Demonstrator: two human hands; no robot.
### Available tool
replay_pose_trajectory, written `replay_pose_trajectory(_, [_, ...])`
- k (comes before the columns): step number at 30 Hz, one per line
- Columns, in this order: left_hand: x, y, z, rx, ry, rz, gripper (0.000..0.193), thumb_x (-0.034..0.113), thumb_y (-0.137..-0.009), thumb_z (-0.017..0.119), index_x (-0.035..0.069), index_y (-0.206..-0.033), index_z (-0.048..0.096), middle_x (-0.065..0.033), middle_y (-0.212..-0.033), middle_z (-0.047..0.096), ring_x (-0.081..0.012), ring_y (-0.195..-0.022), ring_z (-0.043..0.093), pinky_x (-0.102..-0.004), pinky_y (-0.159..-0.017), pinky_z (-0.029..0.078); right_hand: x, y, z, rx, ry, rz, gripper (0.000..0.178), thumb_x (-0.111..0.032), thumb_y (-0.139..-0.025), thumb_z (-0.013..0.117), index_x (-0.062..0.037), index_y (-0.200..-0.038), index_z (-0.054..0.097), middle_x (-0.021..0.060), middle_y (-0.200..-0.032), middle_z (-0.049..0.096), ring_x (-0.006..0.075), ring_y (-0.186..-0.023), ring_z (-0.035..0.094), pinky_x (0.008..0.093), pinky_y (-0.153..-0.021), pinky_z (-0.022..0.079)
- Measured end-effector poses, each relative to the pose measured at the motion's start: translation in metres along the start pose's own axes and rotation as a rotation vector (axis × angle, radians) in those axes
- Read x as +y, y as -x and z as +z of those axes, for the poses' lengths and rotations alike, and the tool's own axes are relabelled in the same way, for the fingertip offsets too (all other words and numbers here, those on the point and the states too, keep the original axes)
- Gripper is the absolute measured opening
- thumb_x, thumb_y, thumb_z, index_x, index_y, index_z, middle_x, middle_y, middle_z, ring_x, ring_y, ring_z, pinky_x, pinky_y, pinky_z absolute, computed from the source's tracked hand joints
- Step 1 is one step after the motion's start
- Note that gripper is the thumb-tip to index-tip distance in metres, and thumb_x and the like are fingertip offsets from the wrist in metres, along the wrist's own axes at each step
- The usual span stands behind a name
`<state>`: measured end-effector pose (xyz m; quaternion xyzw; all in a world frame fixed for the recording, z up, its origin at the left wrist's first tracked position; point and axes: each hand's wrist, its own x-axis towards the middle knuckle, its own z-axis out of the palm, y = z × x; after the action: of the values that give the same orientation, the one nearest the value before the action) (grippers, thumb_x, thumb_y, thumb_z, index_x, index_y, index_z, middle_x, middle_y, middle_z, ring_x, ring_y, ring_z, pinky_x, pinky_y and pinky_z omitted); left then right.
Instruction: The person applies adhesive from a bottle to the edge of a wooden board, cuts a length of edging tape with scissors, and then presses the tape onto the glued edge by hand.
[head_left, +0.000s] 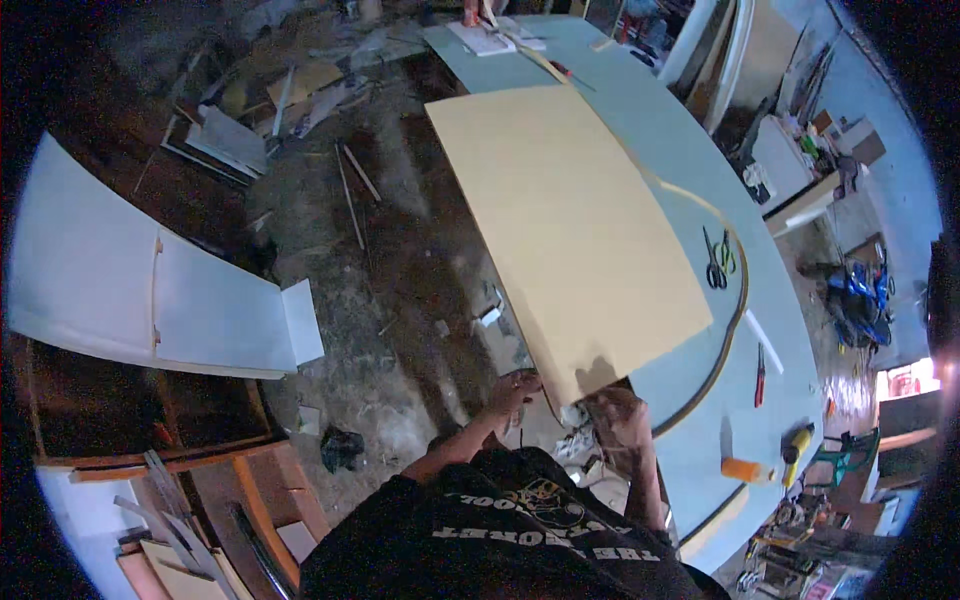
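Observation:
A large tan sheet lies on a long pale blue worktable, its near-left corner overhanging the table edge. My left hand grips the sheet's near edge at that overhanging corner. My right hand holds the same near edge a little to the right, where the sheet meets the table. A thin dark strip curves along the table beside the sheet's right side.
Green-handled scissors, a red-handled tool, an orange cylinder and a yellow tool lie on the table's right part. White panels lean at left. Scraps litter the dirt floor.

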<state>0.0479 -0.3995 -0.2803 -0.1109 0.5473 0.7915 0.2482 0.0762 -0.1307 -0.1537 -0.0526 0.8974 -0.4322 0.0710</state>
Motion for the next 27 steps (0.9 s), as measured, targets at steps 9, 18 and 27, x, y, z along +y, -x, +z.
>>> replay_pose_trajectory(9, [0.159,-0.149,-0.086,0.429,0.109,0.232,0.047,0.049,-0.094,0.054,0.006,-0.109,0.066,-0.0026,-0.096,0.07,-0.0134,-0.082,0.065,-0.0297,-0.075,0.051,-0.021,-0.085,0.013,0.231,0.143,-0.037,0.035,-0.016,-0.085,0.064,0.0028,-0.115,0.062,0.0201,-0.106,0.068,0.0332,-0.1,0.066,0.0385,-0.086,0.052])
replay_pose_trajectory(18, [0.217,-0.206,-0.13,0.244,0.111,0.173,0.031,0.035,-0.092,0.065,0.006,-0.102,0.067,-0.002,-0.094,0.069,-0.0111,-0.079,0.064,-0.0286,-0.071,0.051,-0.008,-0.104,0.016,0.254,-0.017,0.145,0.031,-0.013,-0.081,0.068,-0.0008,-0.109,0.067,0.0187,-0.1,0.07,0.0294,-0.095,0.068,0.0365,-0.082,0.053])
replay_pose_trajectory(27, [0.208,-0.232,-0.143,0.327,-0.113,0.04,0.034,0.036,-0.092,0.063,0.002,-0.092,0.066,-0.0035,-0.082,0.067,-0.0148,-0.071,0.061,-0.0333,-0.061,0.048,-0.043,-0.148,0.063,0.492,0.227,0.268,0.044,-0.015,-0.08,0.068,-0.0062,-0.123,0.062,0.0168,-0.114,0.067,0.0317,-0.099,0.065,0.0404,-0.089,0.049])
